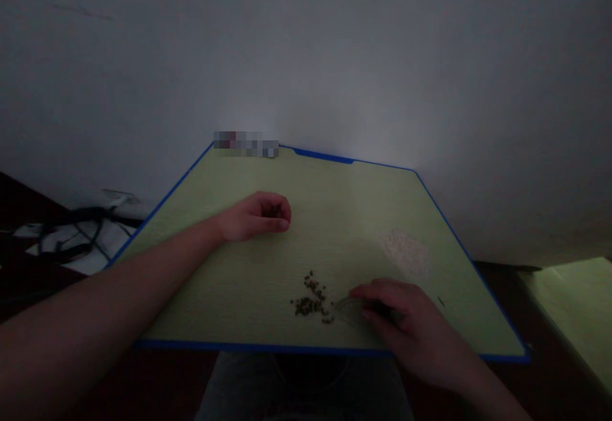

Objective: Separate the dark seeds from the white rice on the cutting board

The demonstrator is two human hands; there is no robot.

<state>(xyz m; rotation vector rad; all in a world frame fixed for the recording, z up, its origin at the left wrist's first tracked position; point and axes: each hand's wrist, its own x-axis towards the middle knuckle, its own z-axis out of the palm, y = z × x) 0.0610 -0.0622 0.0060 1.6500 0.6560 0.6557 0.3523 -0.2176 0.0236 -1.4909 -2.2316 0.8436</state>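
On the tabletop (229, 300), dark granules (310, 307)

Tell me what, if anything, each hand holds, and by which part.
The right hand grips what looks like a fork by its handle end. The left hand is curled around what seem to be small dark bits.

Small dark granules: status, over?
Left hand curled, contents unclear. Right hand holding greyish fork-like utensil. Small dark granules beside its tip, unblocked. Pale granular patch apart.

Light is dim, the wall (335, 57) palest mid-frame, fine detail soft and murky.
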